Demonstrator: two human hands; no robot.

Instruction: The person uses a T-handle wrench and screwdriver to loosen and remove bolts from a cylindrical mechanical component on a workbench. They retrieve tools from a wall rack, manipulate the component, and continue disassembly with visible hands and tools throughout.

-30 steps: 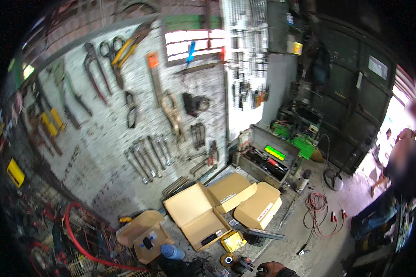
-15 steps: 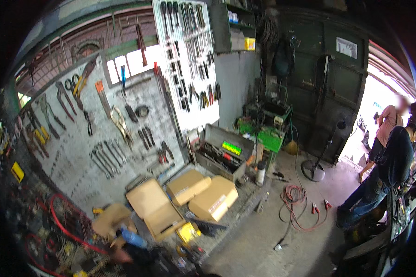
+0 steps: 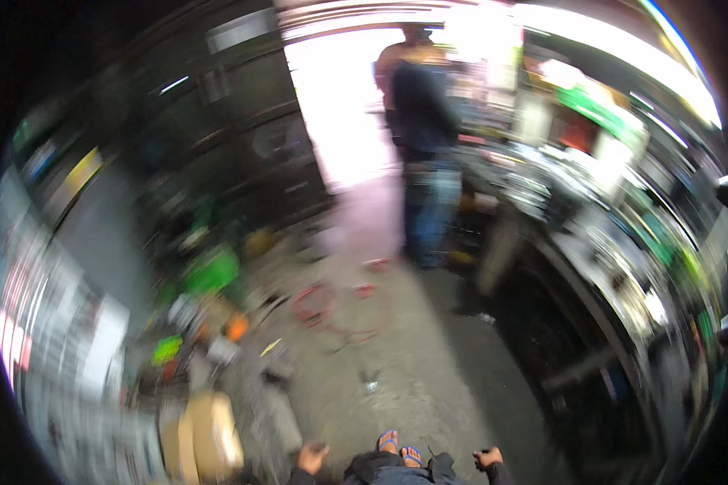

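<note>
Low in the view, my left hand (image 3: 311, 458) hangs beside my body, near the cardboard boxes (image 3: 208, 436) on the left-hand workbench. Its fingers seem curled, but blur hides whether anything is in them. On the other side, my right hand (image 3: 488, 460) hangs above the floor, apart from the dark workbench. Its fingers look bent in, and their grip is too smeared to read. Between the hands are my feet in blue-strapped sandals (image 3: 388, 441).
A red cable (image 3: 356, 331) lies coiled on the concrete floor (image 3: 412, 364) ahead. A person in dark clothes (image 3: 425, 121) stands by the bright doorway, another person just behind. The cluttered right-hand workbench (image 3: 574, 267) runs along the side. Green equipment (image 3: 214, 271) stands left.
The view has swung right, away from the tool board; the doorway and right-hand workbench have come into the middle. The cardboard boxes have shifted to the lower left. Both my hands now show at my sides.
</note>
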